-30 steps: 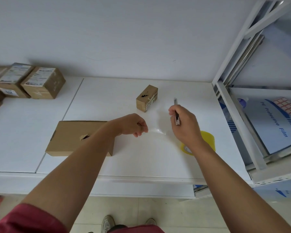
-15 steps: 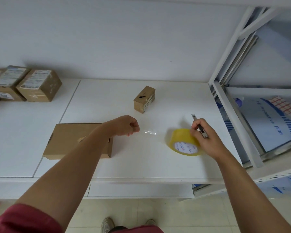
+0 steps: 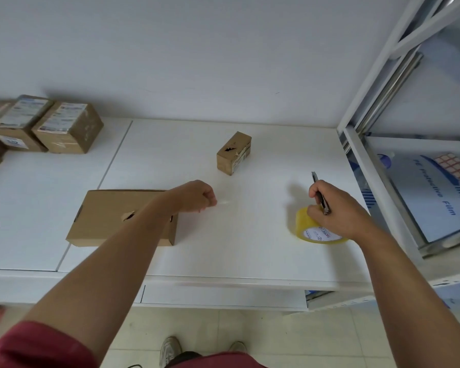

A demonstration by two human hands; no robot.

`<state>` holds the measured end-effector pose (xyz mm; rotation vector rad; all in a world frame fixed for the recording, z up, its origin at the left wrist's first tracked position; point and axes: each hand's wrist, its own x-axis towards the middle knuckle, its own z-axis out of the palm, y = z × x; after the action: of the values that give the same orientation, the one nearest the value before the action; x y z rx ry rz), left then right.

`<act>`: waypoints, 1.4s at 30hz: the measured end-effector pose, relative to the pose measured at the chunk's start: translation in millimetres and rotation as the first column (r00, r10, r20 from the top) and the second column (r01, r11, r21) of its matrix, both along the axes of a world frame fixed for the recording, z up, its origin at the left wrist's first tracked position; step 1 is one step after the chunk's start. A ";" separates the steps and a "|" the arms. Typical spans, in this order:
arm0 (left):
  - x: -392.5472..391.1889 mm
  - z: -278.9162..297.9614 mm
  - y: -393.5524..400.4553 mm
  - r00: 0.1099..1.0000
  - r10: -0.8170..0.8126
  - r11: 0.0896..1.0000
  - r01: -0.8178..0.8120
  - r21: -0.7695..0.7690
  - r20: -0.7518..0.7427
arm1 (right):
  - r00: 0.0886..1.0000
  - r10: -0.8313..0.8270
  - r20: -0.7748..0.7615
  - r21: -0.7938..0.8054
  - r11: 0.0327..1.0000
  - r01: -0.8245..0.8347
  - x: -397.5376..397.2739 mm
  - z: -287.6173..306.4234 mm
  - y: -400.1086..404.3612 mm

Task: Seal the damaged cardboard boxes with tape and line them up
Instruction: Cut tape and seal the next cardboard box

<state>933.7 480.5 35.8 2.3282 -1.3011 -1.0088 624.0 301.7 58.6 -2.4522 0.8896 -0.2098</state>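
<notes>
While my left hand (image 3: 197, 195) pinches the cut tape strip (image 3: 225, 202) and my right hand (image 3: 335, 208) grips the knife (image 3: 320, 193) over the roll (image 3: 312, 229), I should smooth the strip flat across the flat box's (image 3: 112, 216) tear.

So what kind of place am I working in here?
Probably a packing or stockroom bench: labelled cardboard parcels stacked at the far left of a white worktable, a metal shelving rack holding protective film packs, and a tape roll by the right hand.
</notes>
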 end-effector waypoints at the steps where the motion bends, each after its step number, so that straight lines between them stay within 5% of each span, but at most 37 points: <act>1: -1.3 -1.1 -0.9 1.000 0.009 1.000 -0.009 -0.010 -0.003 | 1.000 0.009 -0.021 -0.016 1.000 -0.009 -0.5 1.5 -0.1; 11: -7.1 3.1 -0.8 0.998 0.053 0.997 -0.055 -0.046 -0.030 | 0.994 -0.004 -0.112 -0.085 0.996 -0.006 1.5 14.6 4.5; 16: -3.9 24.9 9.1 0.992 0.108 0.984 -0.117 -0.134 -0.071 | 0.972 0.057 0.226 -0.472 0.880 0.058 39.2 23.6 40.1; 18: -1.2 37.8 19.4 0.987 0.137 0.971 -0.151 -0.183 -0.089 | 0.973 0.187 0.138 -0.615 0.786 -0.064 69.1 8.7 73.7; 20: 2.4 49.0 33.7 0.978 0.166 0.957 -0.190 -0.218 -0.124 | 0.966 0.235 -0.111 -0.656 0.712 -0.249 95.3 -15.1 102.8; 23: 10.1 60.6 60.5 0.971 0.199 0.945 -0.226 -0.238 -0.133 | 0.899 0.213 -0.381 -0.522 0.754 -0.400 117.0 -45.1 121.6; 28: 35.7 65.4 103.6 0.971 0.192 0.948 -0.220 -0.229 -0.140 | 0.829 0.203 -0.520 -0.400 0.800 -0.447 134.8 -51.5 122.1; 30: 49.0 63.7 116.5 0.965 0.186 0.949 -0.225 -0.221 -0.182 | 0.912 0.196 -0.360 -0.289 0.906 -0.309 147.3 -38.2 121.2; 32: 61.7 62.7 127.4 0.965 0.165 0.949 -0.212 -0.232 -0.204 | 1.000 0.008 0.024 0.144 0.990 -0.011 166.5 -15.5 133.1; 34: 73.2 62.8 137.6 0.964 0.147 0.948 -0.202 -0.247 -0.223 | 0.952 -0.203 0.229 0.684 0.730 -0.009 191.1 2.7 151.5; 35: 78.9 63.0 142.7 0.961 0.141 0.947 -0.202 -0.250 -0.239 | 0.934 -0.243 0.264 0.786 0.616 -0.062 202.5 5.6 160.5; 37: 89.7 63.9 151.5 0.956 0.131 0.946 -0.199 -0.254 -0.262 | 0.913 -0.244 0.326 0.812 0.567 -0.138 220.9 9.5 181.5; 42: 112.1 55.8 175.1 0.947 0.113 0.938 -0.201 -0.281 -0.299 | 0.876 -0.284 0.390 0.650 0.758 -0.044 248.3 4.5 210.1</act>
<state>1045.8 655.7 91.7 1.9393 -1.0555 -0.9619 872.3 511.8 63.1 -1.5913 0.7402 -0.4437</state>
